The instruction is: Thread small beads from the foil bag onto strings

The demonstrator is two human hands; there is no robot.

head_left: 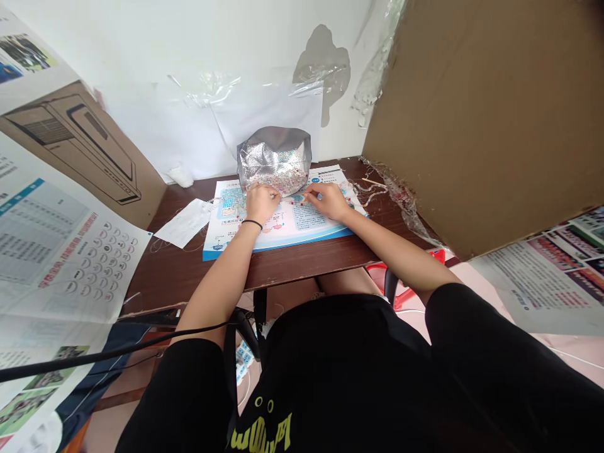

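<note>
My left hand (262,204), a black band at its wrist, rests on the printed sheet (306,236) with thumb and fingertips pinched together. To its right, my right hand (330,201) is closed in a pinch too, its fingertips pointing left. A few tiny red and pale beads (293,202) show in the gap between both hands; whether a thread joins them is too small to tell. Just beyond the fingers stands an opened silver-lined bag (274,157) with many small mixed beads (283,182) at its mouth. What either pinch holds is too small to make out.
The sheet lies on a dark brown table (292,264). Bead strands (372,189) and crumpled clear plastic (406,201) lie at the right. A white paper slip (185,223) with loose threads is at left. Cardboard panels (472,126) wall both sides; a black cable (117,349) crosses lower left.
</note>
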